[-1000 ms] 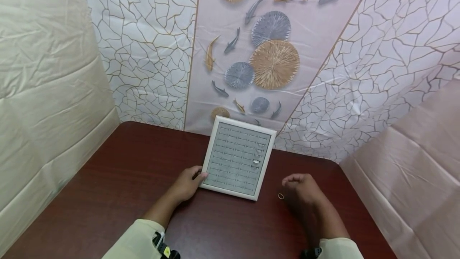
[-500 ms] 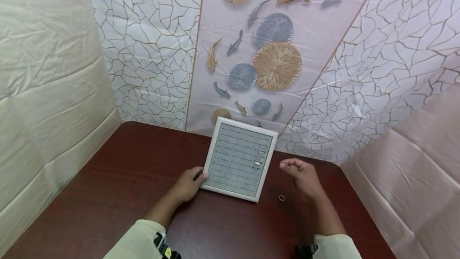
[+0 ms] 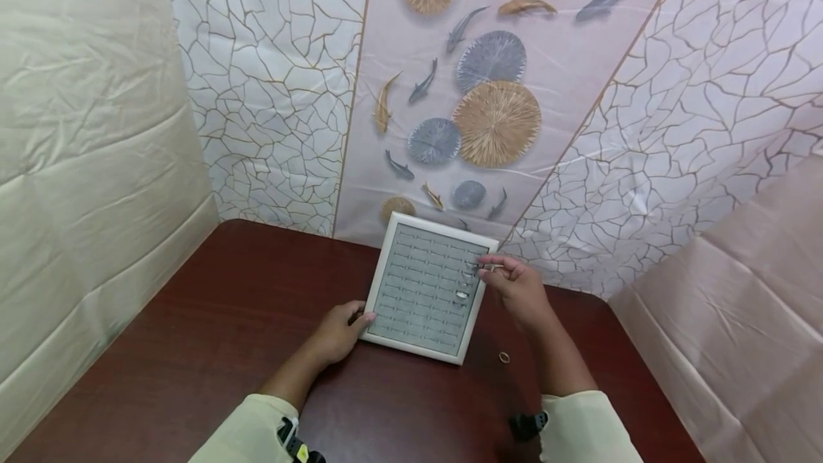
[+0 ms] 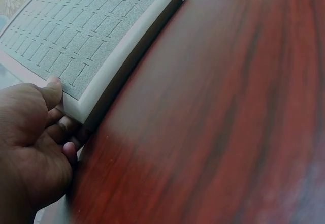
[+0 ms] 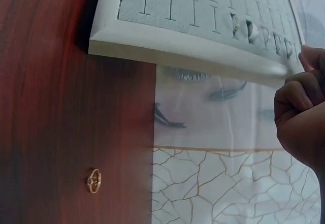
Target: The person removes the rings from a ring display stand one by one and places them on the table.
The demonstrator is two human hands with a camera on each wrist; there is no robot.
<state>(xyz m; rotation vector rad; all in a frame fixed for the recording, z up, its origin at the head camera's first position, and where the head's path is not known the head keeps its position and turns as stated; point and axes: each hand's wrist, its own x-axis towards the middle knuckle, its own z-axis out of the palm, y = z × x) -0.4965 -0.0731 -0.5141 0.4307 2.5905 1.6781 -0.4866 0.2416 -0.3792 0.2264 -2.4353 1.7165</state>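
A ring display tray [image 3: 418,306], with a pale frame and a grey slotted pad, stands tilted up on the table. My left hand [image 3: 337,332] grips its lower left edge, thumb on the frame's front and fingers behind. Several silvery rings [image 5: 252,32] sit in one column near its right side. At the upper end of that column my right hand [image 3: 519,295] has its thumb and index fingertips by the top ring; whether they pinch it is too small to tell. A gold-coloured ring [image 3: 504,358] with a small setting lies on the table, right of the tray.
The dark red-brown table [image 3: 212,349] has a patterned cloth [image 3: 270,91] hanging behind it. Plain cream cloth [image 3: 96,198] hangs at the left and a pinkish cloth [image 3: 739,320] at the right. Each wrist carries a black strap device [image 3: 529,426].
My right hand has risen from beside the loose gold ring and moved left to the tray's ring column. My left hand keeps its grip; tray and loose ring have not visibly moved on the table.
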